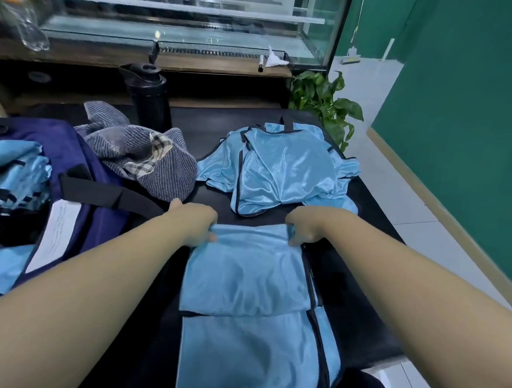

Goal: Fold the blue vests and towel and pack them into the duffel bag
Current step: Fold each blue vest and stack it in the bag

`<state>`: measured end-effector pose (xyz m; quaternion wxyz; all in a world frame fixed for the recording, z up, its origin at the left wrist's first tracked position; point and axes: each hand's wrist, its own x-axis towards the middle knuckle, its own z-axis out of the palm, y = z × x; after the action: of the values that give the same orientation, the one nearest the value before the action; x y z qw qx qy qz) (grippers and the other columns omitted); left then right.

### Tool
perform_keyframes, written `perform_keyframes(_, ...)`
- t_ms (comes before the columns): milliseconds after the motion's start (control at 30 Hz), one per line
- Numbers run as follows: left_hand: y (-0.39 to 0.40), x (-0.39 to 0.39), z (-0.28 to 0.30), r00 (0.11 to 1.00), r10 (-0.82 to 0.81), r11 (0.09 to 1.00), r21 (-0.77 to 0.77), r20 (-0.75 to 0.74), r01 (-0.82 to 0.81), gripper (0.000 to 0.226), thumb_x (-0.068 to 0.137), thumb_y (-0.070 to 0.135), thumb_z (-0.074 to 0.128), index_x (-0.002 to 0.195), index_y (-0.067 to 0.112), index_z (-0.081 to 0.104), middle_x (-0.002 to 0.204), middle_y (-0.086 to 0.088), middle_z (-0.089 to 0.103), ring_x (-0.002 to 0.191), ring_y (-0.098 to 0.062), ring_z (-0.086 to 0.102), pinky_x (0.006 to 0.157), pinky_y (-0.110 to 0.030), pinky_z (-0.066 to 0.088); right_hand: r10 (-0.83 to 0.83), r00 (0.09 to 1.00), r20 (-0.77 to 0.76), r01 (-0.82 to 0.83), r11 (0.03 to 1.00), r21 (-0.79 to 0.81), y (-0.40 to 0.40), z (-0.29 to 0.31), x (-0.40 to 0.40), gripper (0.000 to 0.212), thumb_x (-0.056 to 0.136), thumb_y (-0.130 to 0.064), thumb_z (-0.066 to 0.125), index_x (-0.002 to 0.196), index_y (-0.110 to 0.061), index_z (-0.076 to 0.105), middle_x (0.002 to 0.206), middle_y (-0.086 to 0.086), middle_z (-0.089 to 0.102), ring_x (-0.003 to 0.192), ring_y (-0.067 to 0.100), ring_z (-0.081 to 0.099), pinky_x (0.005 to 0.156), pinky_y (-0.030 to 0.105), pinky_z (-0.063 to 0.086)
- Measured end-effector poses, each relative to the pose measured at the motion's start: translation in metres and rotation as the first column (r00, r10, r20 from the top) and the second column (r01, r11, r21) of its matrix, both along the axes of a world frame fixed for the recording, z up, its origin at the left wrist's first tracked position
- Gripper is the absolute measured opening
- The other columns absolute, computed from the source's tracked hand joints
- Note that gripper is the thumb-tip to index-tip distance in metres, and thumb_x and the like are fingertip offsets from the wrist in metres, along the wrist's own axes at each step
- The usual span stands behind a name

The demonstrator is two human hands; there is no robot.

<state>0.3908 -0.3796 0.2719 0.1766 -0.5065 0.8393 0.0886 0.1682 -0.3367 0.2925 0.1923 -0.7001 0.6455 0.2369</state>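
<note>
The navy duffel bag (74,156) sits open at the left with folded blue vests inside, the grey towel (150,160) crumpled beside it. The left hand (196,223) and right hand (304,229) each pinch the far edge of a half-folded blue vest (245,275) on the dark surface (359,286). More vests (282,168) lie heaped beyond.

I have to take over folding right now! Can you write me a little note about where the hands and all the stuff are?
Left hand and right hand: each grips a far corner of the blue vest being folded on the black table.
Navy duffel bag: open on the left, with folded blue vests already inside.
Left to do: finish this fold and pack it, fold the pile of unfolded vests further back, then the crumpled grey towel beside the bag.
</note>
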Motion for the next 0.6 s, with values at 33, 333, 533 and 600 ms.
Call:
perform_keyframes(33,0.001,0.002,0.001,0.999,0.009,0.999,-0.038,-0.043,-0.010,0.018,0.096,0.039,0.050,0.094,0.022,0.048,0.099,0.004,0.058,0.096,-0.019,0.051,0.082,-0.037,0.024,-0.004,1.000,0.023,0.006,0.998,-0.058,0.001,-0.001,-0.001,0.019,0.091,-0.020,0.056,0.106,-0.009,0.056,0.120,0.009,0.058,0.107,0.029,0.055,0.088,0.037,0.046)
perform_keyframes(333,0.030,0.030,0.033,0.687,0.030,0.923,-0.243,-0.726,-0.297,0.018,0.090,0.028,0.061,0.081,0.018,0.049,0.074,0.002,0.053,0.073,-0.020,0.051,0.061,-0.033,0.033,0.162,0.978,0.129,-0.020,0.692,-0.722,0.023,0.013,-0.016,0.015,0.094,-0.010,0.050,0.108,-0.007,0.053,0.100,0.010,0.055,0.096,0.031,0.049,0.075,0.039,0.037)
perform_keyframes(533,0.091,0.055,0.041,0.598,-0.221,0.924,-0.362,-0.770,-0.125,0.038,0.079,0.015,0.070,0.069,0.030,0.037,0.069,0.009,0.046,0.067,-0.008,0.041,0.060,-0.025,0.033,0.341,0.934,0.108,-0.063,0.454,-0.889,0.077,0.025,-0.025,0.023,0.070,0.003,0.070,0.084,-0.011,0.058,0.078,0.002,0.057,0.076,0.024,0.050,0.073,0.027,0.024)
perform_keyframes(600,0.116,0.061,0.034,0.589,-0.318,0.920,-0.392,-0.743,0.002,0.031,0.077,0.027,0.064,0.073,0.034,0.033,0.071,0.014,0.043,0.068,-0.005,0.037,0.061,-0.022,0.031,0.385,0.916,0.115,-0.060,0.416,-0.907,0.105,0.023,-0.026,0.032,0.065,0.001,0.071,0.084,-0.016,0.052,0.078,0.000,0.055,0.078,0.019,0.044,0.076,0.026,0.025)
